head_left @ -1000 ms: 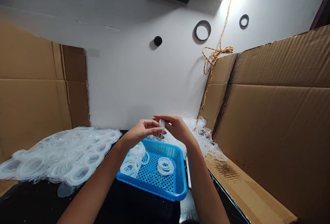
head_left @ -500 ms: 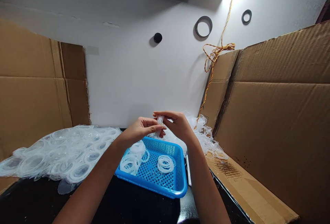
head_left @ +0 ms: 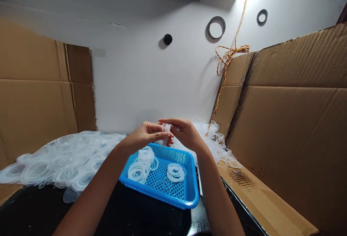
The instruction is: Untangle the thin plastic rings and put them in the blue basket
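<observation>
The bundle of thin clear rings (head_left: 166, 128) is held up in the air above the far rim of the blue basket (head_left: 154, 193), gathered between a person's two bare hands. The left hand (head_left: 143, 134) is nearly closed, thumb and fingers pinching the bundle from its left side. The right hand (head_left: 187, 134) is partly closed, its fingers arched over the top of the bundle and touching it from the right; where its thumb sits is hard to make out.

The likeliest trouble is rings sliding out, since they look thin, smooth and springy: if the left pinch eased or the right fingers pulled unevenly, some could drop into the basket or behind it. Strands might also snag on one another and tangle if the bundle were twisted.

Inside the basket, coiled rings (head_left: 138, 172) lie against its left part, a separate coil (head_left: 175, 173) sits to the right, and a few loose rings (head_left: 164, 185) rest between, near the front. The basket stands on a glossy black counter (head_left: 127, 210). Behind it and to its right spreads a loose heap of rings (head_left: 218, 147); to its left lies a broad pile of translucent rounds (head_left: 62, 160). Cardboard panels (head_left: 292, 127) rise farther out on both sides of it.
</observation>
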`<state>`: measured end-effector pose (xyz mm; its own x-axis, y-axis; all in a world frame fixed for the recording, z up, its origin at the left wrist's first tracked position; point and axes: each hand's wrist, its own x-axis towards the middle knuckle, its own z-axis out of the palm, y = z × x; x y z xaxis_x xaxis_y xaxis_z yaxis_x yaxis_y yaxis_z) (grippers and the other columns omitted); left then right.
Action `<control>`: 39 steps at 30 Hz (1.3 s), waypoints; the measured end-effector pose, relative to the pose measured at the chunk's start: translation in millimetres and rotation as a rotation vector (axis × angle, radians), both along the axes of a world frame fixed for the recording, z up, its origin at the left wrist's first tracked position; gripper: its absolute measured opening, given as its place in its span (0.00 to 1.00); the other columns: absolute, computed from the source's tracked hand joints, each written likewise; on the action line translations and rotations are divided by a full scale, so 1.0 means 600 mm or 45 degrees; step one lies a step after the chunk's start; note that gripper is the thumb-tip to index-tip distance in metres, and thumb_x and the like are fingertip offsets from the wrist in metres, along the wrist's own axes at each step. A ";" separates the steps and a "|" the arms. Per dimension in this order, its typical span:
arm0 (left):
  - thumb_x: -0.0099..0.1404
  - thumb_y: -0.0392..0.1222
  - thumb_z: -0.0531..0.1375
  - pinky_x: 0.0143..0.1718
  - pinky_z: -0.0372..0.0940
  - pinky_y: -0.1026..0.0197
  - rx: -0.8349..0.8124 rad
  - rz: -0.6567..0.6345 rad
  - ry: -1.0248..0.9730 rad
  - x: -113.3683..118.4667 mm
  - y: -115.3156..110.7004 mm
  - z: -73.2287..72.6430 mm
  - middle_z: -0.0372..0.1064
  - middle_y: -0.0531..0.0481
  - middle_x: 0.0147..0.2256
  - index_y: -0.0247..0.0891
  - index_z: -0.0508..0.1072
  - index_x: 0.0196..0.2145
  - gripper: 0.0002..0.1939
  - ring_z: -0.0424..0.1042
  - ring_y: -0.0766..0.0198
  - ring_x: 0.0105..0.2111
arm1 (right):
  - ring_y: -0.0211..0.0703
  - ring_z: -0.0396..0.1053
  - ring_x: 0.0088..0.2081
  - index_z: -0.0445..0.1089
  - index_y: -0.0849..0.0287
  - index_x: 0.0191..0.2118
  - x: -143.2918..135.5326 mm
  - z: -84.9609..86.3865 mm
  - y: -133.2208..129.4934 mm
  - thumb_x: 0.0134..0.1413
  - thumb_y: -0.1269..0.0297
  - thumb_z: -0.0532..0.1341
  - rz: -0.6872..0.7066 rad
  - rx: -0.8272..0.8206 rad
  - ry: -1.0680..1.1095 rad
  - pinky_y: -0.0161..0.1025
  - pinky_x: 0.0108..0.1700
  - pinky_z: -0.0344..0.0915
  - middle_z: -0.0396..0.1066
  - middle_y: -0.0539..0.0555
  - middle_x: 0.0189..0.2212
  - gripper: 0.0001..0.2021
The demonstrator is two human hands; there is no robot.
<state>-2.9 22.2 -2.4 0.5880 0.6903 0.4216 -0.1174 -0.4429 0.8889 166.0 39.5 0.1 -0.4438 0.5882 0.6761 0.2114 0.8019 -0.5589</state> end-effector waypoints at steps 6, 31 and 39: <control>0.58 0.45 0.62 0.38 0.65 0.62 0.060 -0.056 0.203 -0.023 -0.006 0.007 0.77 0.47 0.30 0.36 0.78 0.30 0.09 0.74 0.62 0.34 | 0.39 0.74 0.38 0.74 0.57 0.39 0.001 0.002 -0.002 0.52 0.71 0.56 0.081 -0.041 0.196 0.38 0.40 0.70 0.76 0.53 0.36 0.12; 0.64 0.46 0.55 0.23 0.59 0.67 0.192 -0.152 0.392 -0.038 -0.028 0.017 0.77 0.46 0.36 0.40 0.77 0.42 0.14 0.73 0.62 0.34 | 0.39 0.74 0.40 0.74 0.53 0.41 0.002 0.012 -0.046 0.52 0.75 0.55 0.043 0.127 0.077 0.38 0.42 0.71 0.76 0.49 0.38 0.16; 0.60 0.48 0.60 0.25 0.62 0.67 -0.024 -0.368 0.157 -0.024 -0.028 0.010 0.76 0.46 0.30 0.41 0.77 0.40 0.13 0.75 0.59 0.35 | 0.39 0.74 0.37 0.73 0.55 0.42 -0.005 0.008 -0.045 0.49 0.76 0.56 0.024 0.077 0.046 0.36 0.39 0.70 0.76 0.51 0.36 0.16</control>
